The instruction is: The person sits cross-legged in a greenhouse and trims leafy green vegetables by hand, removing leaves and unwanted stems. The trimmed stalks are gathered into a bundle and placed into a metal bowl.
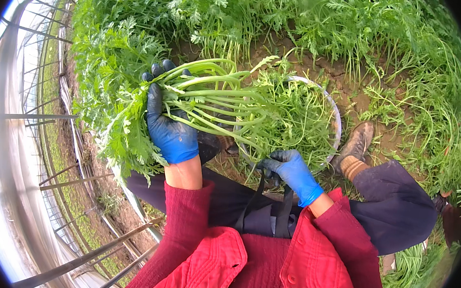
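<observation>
My left hand (172,126), in a soiled blue glove, is closed around a bunch of leafy green stems (214,96). The leaves hang to the left of the hand and the pale stems point right. My right hand (292,171), also gloved in blue, is at the near rim of a round tub (337,112) heaped with loose green trimmings (296,113). Its fingers are bent together near a stem end, and whether they pinch anything cannot be told.
Dense leafy plants (235,11) grow across the far side and left. Cut greens (400,114) lie on brown soil at the right, beyond my muddy shoe (359,142). Metal poles (86,255) and plastic sheeting (10,143) stand at left. Parts of another person (454,219) show at the right edge.
</observation>
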### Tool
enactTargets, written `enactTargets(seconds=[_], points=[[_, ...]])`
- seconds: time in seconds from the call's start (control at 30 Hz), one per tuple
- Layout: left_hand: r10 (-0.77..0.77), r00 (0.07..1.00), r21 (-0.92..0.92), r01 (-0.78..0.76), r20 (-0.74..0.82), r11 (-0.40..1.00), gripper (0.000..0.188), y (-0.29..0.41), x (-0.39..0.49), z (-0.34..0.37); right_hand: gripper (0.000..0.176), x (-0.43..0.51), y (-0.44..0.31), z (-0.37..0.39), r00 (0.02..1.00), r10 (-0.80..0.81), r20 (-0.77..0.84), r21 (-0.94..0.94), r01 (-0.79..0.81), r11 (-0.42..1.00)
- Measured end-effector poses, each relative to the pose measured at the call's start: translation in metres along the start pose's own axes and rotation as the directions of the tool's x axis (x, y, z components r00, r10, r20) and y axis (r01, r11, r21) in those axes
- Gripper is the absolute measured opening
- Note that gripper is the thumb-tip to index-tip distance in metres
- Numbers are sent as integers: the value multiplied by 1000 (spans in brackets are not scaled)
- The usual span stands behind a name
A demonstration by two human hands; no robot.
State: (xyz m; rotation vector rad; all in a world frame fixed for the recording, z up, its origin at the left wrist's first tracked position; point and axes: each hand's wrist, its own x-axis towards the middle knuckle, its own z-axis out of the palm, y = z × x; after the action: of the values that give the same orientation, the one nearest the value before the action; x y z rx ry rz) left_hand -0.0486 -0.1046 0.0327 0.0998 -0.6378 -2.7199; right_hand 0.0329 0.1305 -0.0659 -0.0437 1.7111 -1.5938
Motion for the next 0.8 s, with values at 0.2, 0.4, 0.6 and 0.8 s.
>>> enactTargets(seconds=[0.2, 0.4, 0.6, 0.8], points=[[30, 997, -7, -30, -65, 1000, 31, -9, -5, 2, 74, -13, -33, 12, 898, 54, 436, -601, 246, 760], [-13, 999, 25, 14, -40, 1000, 32, -26, -18, 5, 64, 46, -47, 30, 903, -343, 259, 695, 72, 716], [-69, 967, 106, 97, -245, 990, 42, -51, -45, 4, 67, 84, -56, 25, 955, -297, 1, 935, 104, 338], [-111, 915, 241, 217, -389, 946, 52, -80, -91, -43, 45, 97, -63, 21, 994, -76, -80, 969, 95, 230]])
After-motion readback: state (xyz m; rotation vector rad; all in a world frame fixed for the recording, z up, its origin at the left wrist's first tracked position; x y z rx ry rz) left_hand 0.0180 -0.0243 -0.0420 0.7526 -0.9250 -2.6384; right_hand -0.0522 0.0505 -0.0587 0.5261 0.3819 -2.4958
